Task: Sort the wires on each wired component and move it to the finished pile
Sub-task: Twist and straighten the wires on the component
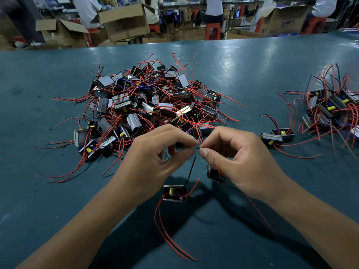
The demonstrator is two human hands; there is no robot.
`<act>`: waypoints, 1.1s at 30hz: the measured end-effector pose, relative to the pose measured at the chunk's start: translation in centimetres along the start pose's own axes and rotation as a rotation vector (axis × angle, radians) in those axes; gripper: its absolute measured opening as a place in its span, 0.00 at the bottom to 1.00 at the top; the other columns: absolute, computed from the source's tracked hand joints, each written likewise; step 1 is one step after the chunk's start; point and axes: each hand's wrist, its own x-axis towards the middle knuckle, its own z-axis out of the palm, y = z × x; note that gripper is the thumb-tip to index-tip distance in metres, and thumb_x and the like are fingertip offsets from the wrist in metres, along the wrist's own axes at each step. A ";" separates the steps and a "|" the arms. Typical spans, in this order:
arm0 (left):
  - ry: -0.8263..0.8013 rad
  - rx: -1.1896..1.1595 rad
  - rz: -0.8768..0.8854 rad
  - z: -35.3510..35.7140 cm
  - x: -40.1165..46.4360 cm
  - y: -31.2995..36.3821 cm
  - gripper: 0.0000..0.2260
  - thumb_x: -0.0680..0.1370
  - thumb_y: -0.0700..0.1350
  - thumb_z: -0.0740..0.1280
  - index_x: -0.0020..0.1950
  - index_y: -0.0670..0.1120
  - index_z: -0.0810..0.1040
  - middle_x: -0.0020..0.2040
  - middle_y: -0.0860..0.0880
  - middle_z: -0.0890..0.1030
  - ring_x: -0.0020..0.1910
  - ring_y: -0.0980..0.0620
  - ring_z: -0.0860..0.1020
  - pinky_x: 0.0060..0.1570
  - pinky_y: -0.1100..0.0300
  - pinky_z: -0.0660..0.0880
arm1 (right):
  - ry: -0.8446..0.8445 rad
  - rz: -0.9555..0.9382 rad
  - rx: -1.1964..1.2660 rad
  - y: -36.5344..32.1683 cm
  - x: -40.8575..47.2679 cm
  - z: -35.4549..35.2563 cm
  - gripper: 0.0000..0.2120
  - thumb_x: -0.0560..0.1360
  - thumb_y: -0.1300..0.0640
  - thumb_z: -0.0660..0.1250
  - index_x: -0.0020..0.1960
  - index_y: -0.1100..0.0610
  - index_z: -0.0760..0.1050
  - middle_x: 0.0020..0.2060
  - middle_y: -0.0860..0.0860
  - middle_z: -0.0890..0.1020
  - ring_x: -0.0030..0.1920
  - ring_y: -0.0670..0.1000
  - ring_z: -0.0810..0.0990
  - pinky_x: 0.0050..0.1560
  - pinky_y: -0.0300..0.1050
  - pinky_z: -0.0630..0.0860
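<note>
Two hands meet above the teal tabletop (48,191): the left hand (155,152) and right hand (239,160) each pinch thin wire ends together, a small black wired component (215,174) hanging under the right hand. Another black component with red wires (175,193) lies near. A large tangled pile (147,105) sits beyond, a smaller pile (332,107) far right.

Ahead of my hands the big pile (147,105) blocks the middle of the table (252,70), its red wires sprawling out left and toward me. The right pile (334,109) fills the far right edge, with two loose units (277,136) lying between the piles. One unit (175,193) lies just below my wrists, wires trailing toward me. Bare table lies far left and beyond the piles.
</note>
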 end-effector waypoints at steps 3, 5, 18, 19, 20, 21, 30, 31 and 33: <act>0.020 0.017 0.034 0.0 0.1 -0.3 0.05 0.77 0.47 0.71 0.51 0.48 0.84 0.48 0.57 0.80 0.44 0.63 0.76 0.45 0.74 0.67 | -0.021 0.036 0.045 0.0 0.1 0.2 0.02 0.74 0.55 0.70 0.42 0.52 0.79 0.29 0.46 0.78 0.30 0.48 0.74 0.34 0.54 0.76; 0.031 0.045 0.046 0.0 0.2 -0.5 0.05 0.77 0.47 0.71 0.50 0.48 0.84 0.47 0.58 0.79 0.44 0.62 0.76 0.44 0.73 0.67 | -0.049 0.046 0.096 0.0 0.1 0.3 0.02 0.74 0.56 0.69 0.42 0.53 0.80 0.29 0.45 0.77 0.29 0.44 0.73 0.32 0.46 0.73; -0.093 -0.277 -0.197 0.3 -0.3 0.3 0.04 0.76 0.45 0.75 0.47 0.49 0.81 0.40 0.52 0.84 0.36 0.56 0.80 0.34 0.62 0.74 | -0.005 0.092 0.124 0.1 0.3 0.2 0.05 0.77 0.63 0.70 0.43 0.56 0.80 0.28 0.44 0.77 0.28 0.44 0.72 0.31 0.36 0.69; -0.082 -0.290 -0.213 0.3 -0.3 0.2 0.04 0.76 0.46 0.75 0.46 0.50 0.81 0.40 0.52 0.84 0.35 0.51 0.80 0.34 0.53 0.75 | -0.002 0.095 0.125 0.1 0.3 0.2 0.05 0.77 0.62 0.70 0.43 0.56 0.80 0.28 0.44 0.77 0.28 0.44 0.72 0.31 0.36 0.69; -0.073 -0.295 -0.222 0.3 -0.3 0.1 0.04 0.76 0.48 0.75 0.46 0.52 0.81 0.40 0.52 0.84 0.35 0.46 0.79 0.34 0.46 0.75 | 0.000 0.097 0.125 0.1 0.3 0.2 0.05 0.77 0.62 0.70 0.43 0.56 0.80 0.28 0.44 0.77 0.29 0.44 0.72 0.31 0.36 0.69; -0.065 -0.297 -0.224 0.3 -0.3 0.1 0.04 0.75 0.49 0.75 0.46 0.52 0.81 0.40 0.52 0.84 0.35 0.44 0.79 0.34 0.42 0.74 | 0.000 0.099 0.126 0.1 0.3 0.2 0.05 0.77 0.62 0.70 0.43 0.56 0.80 0.28 0.45 0.77 0.29 0.44 0.72 0.31 0.36 0.69; 0.024 -0.361 -0.268 0.6 -0.3 0.0 0.10 0.77 0.43 0.67 0.54 0.57 0.81 0.39 0.50 0.80 0.38 0.43 0.76 0.39 0.48 0.74 | -0.018 0.077 0.114 0.1 0.2 0.4 0.06 0.76 0.63 0.71 0.41 0.54 0.79 0.28 0.44 0.77 0.29 0.42 0.72 0.32 0.33 0.68; 0.017 -0.317 -0.242 0.6 -0.3 0.1 0.11 0.77 0.43 0.66 0.55 0.57 0.81 0.38 0.51 0.79 0.36 0.46 0.75 0.37 0.52 0.74 | -0.027 0.066 0.104 0.1 0.1 0.4 0.06 0.76 0.61 0.71 0.41 0.54 0.79 0.28 0.44 0.77 0.28 0.41 0.71 0.31 0.32 0.68; 0.012 -0.210 -0.184 0.7 -0.4 0.2 0.12 0.79 0.43 0.66 0.57 0.57 0.82 0.38 0.52 0.78 0.33 0.52 0.73 0.35 0.59 0.71 | -0.032 0.052 0.087 0.1 0.0 0.4 0.04 0.75 0.58 0.70 0.41 0.53 0.79 0.28 0.44 0.76 0.28 0.41 0.71 0.31 0.32 0.67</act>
